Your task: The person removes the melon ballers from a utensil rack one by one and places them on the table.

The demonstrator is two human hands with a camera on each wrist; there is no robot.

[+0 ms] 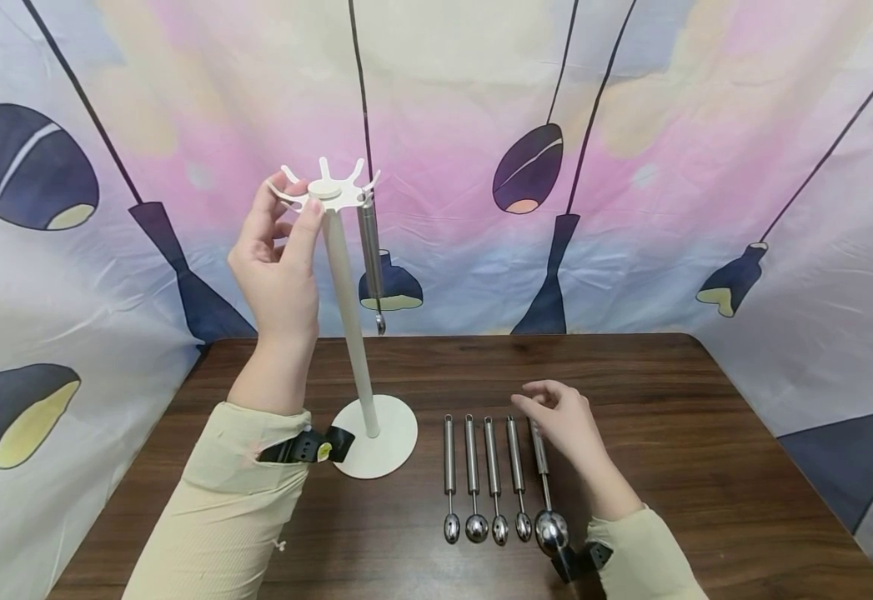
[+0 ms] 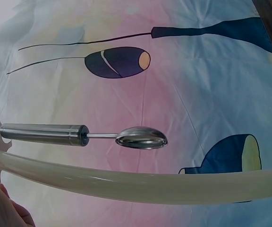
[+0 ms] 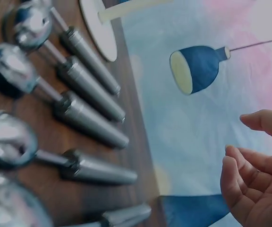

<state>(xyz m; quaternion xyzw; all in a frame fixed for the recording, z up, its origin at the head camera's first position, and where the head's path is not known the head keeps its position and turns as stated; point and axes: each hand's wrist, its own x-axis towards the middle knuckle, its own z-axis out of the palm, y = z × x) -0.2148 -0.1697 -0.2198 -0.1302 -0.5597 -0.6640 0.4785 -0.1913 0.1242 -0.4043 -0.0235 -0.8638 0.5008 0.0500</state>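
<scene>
My left hand (image 1: 278, 262) is at the top of a white stand, its thumb and fingers pinching the white hooked rack (image 1: 338, 193). From one hook on the right side hangs a steel melon baller (image 1: 370, 250), handle up; its oval scoop (image 2: 141, 138) shows in the left wrist view. Several more steel melon ballers (image 1: 472, 467) lie side by side on the table, handles pointing away from me. Just above the handle of the rightmost, largest melon baller (image 1: 551, 529) is my right hand (image 1: 567, 425). A gap separates its thumb from its loosely bent fingers, with nothing held.
The stand's pale pole (image 1: 349, 325) leans slightly in the head view, rising from a round white base (image 1: 398, 454). Under everything is a dark wooden table (image 1: 691, 467). A lamp-patterned cloth (image 1: 451, 100) hangs behind the table and along both sides.
</scene>
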